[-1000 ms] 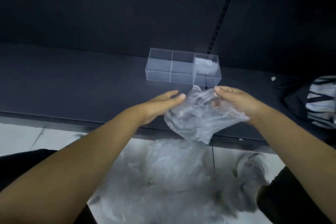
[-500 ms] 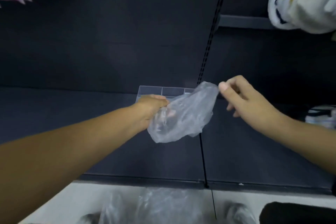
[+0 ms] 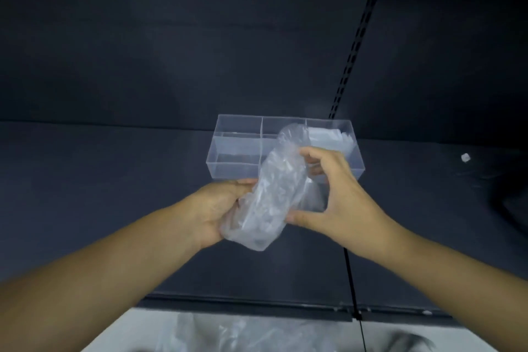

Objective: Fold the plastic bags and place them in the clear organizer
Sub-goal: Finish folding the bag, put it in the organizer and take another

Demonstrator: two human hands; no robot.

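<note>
Gripping one bag point(image 3: 271, 194): two hands point(image 3: 214, 208) point(image 3: 340, 197)

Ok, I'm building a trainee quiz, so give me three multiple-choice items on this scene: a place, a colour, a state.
1. Which part of the organizer already holds folded bags? A left end; B middle; C right end.
2. What colour is the shelf? A white; B dark; C red.
3. The bag is: A lying on the shelf; B held in the air; C inside the organizer.
Answers: 1 C, pale folds sit in the right end. 2 B, its surface is near black. 3 B, the left grip and right grip both hold it above the shelf.
</note>
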